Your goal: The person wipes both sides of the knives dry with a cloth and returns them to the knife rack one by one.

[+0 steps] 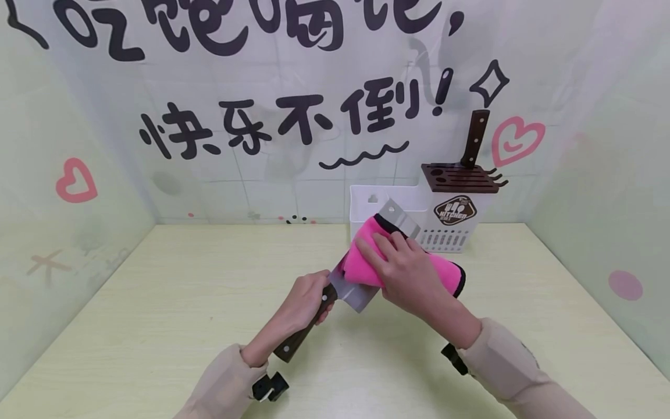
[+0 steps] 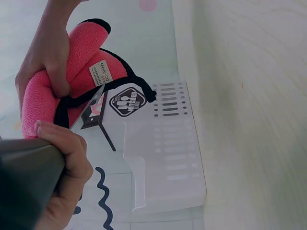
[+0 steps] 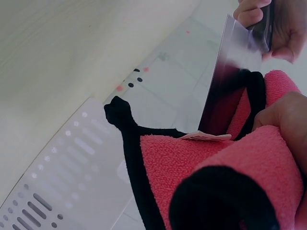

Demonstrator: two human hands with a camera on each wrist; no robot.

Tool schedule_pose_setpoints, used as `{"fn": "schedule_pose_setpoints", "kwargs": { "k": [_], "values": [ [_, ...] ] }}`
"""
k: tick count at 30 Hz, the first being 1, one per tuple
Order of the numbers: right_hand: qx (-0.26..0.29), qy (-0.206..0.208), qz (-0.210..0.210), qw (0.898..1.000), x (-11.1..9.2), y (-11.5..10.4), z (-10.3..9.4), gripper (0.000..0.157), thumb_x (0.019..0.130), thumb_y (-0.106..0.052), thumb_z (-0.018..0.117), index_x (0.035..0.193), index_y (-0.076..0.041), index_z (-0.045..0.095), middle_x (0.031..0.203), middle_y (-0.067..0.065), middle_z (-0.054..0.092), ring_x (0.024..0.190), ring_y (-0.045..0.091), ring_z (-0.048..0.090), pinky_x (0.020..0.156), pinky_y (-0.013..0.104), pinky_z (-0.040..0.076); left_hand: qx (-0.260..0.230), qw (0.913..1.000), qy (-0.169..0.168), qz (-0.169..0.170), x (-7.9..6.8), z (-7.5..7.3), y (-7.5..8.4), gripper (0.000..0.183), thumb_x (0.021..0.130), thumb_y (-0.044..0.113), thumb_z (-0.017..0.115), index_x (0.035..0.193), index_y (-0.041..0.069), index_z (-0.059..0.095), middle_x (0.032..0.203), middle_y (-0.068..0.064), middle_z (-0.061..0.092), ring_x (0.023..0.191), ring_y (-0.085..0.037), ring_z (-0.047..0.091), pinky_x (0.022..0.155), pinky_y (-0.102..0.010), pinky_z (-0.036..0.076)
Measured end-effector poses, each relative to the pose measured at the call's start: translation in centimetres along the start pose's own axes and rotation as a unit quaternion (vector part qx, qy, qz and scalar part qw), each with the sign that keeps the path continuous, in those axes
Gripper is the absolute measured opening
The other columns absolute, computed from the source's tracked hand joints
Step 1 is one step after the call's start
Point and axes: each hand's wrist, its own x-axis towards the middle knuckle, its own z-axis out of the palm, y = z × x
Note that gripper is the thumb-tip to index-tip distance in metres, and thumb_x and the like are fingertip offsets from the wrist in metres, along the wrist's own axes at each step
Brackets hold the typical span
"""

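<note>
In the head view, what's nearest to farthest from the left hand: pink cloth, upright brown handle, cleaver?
1. Cleaver: gripped by the left hand.
2. Pink cloth: ahead and right.
3. Upright brown handle: back right, above the white rack.

So I had this cleaver [image 1: 357, 295] up at a slant, dark riveted handle [image 1: 302, 336] low on the left, broad shiny steel blade angling away to the right. My cloth [image 1: 362, 269], fuzzy hot pink with black edging and a white printed label [image 2: 101, 72], was bunched against the blade's middle, metal showing past it both ways.
</note>
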Motion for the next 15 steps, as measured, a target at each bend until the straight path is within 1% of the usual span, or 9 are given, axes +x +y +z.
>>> {"fn": "schedule_pose_setpoints", "kwargs": {
  "k": [6, 15],
  "values": [
    [-0.002, 0.009, -0.018, 1.0, 0.1, -0.7, 0.0, 0.063, 0.06, -0.017, 0.073, 0.118, -0.01, 0.052, 0.105, 0.014, 0.058, 0.086, 0.032, 0.054, 0.069, 0.037, 0.05, 0.004, 1.0, -0.002, 0.005, 0.0, 0.0, 0.0, 0.032, 0.09, 0.011, 0.02, 0.075, -0.001, 0.046, 0.054, -0.007, 0.046, 0.038, -0.011, 0.041, 0.036, -0.023, 0.036],
    [-0.009, 0.004, -0.04, 0.999, 0.2, -1.3, -0.1, 0.064, 0.059, -0.018, 0.073, 0.12, -0.01, 0.052, 0.106, 0.012, 0.059, 0.086, 0.03, 0.053, 0.072, 0.036, 0.048, 0.002, 1.0, 0.002, 0.001, 0.1, 0.1, 0.0, 0.032, 0.09, 0.011, 0.02, 0.075, 0.001, 0.046, 0.054, -0.006, 0.047, 0.038, -0.013, 0.041, 0.036, -0.023, 0.036]
  ]
}}
